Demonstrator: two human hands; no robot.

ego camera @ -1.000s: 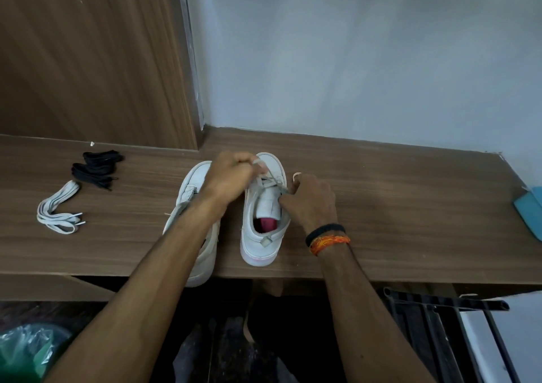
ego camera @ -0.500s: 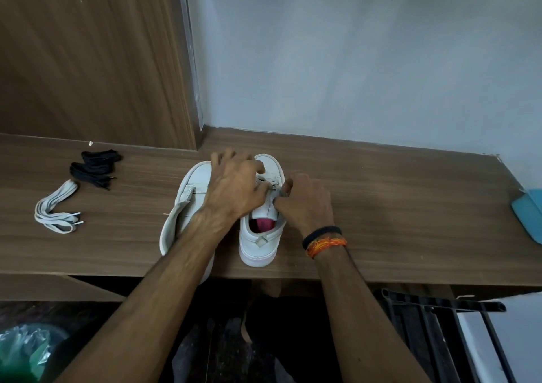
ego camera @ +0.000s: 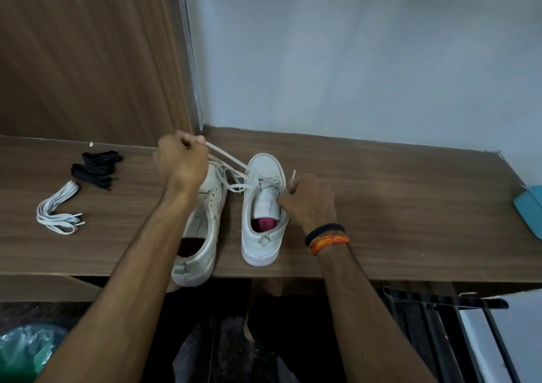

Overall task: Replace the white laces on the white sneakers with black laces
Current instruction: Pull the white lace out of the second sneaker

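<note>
Presently, item one: right-hand white low-top sneaker (ego camera: 262,209), upright on the brown wood-grain shelf (ego camera: 410,206), toe pointing away, pink insole showing. Its white flat lace (ego camera: 227,157) remains threaded through the upper eyelets, crossings loosened.

Item two: left hand (ego camera: 181,163), raised beyond and left of that shoe, fingers curled into a fist round a drawn-out stretch of the lace, which runs taut from the fist down to the eyelets.

Item three: right hand (ego camera: 309,202), against the shoe's right flank beside the tongue, fingers curled on the collar and steadying it; a white lace tip (ego camera: 292,175) stands up just beyond its knuckles. Whether this hand also pinches that end cannot be told.

Item four: second white low-top sneaker (ego camera: 202,227), beneath the left forearm, heel overhanging the shelf edge; what shows of its eyelet row looks bare, the rest being hidden by the arm.

Item five: loose bundle of white flat laces (ego camera: 58,212), well left of the left hand, off any shoe.

Item six: folded bundle of black laces (ego camera: 96,167), just beyond the white bundle, untouched.

Progress, as judged: one shoe probably unlaced, the other partway through unlacing. Outstanding: finishing this removal and threading black laces into both shoes.
</note>
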